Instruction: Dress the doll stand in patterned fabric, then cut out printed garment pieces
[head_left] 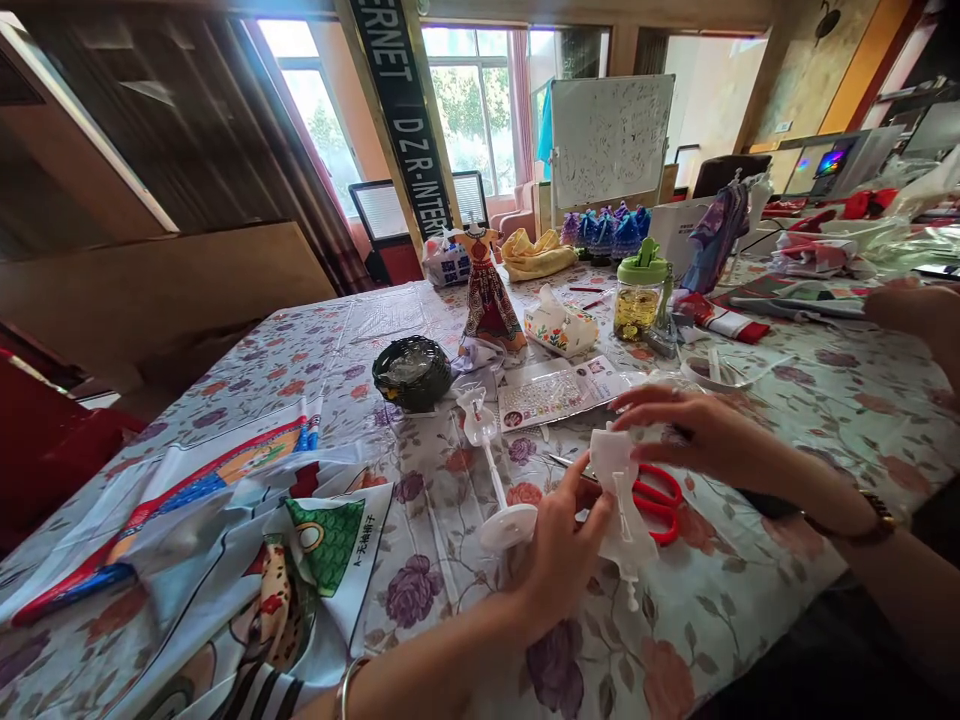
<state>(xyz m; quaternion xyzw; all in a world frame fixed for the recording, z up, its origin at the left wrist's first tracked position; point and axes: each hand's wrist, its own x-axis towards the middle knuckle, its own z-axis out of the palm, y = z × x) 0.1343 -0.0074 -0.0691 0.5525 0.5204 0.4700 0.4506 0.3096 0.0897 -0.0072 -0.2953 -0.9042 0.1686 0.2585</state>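
My left hand [566, 540] grips a translucent white plastic mannequin torso piece [622, 510] between thumb and fingers, low over the table. A thin knobbed tip sticks out at its lower end. Close to the piece's upper edge is my right hand [697, 430], its fingers spread and curved; whether they touch it I cannot tell. Behind the piece lies a pair of scissors with red handles [666, 505], partly hidden by it and my left hand. Left of my left hand is a small white display stand [495, 480] with a round base and a bust-shaped top.
Printed fabric [330, 540] spreads over the left of the flowered tablecloth [420, 590]. Further back are a dark woven basket [412, 375], a dressed figure [487, 300], a bead packet [559, 395], a tissue pack [562, 325] and a green-lidded jar [641, 300]. Another person's hand [911, 310] reaches in at right.
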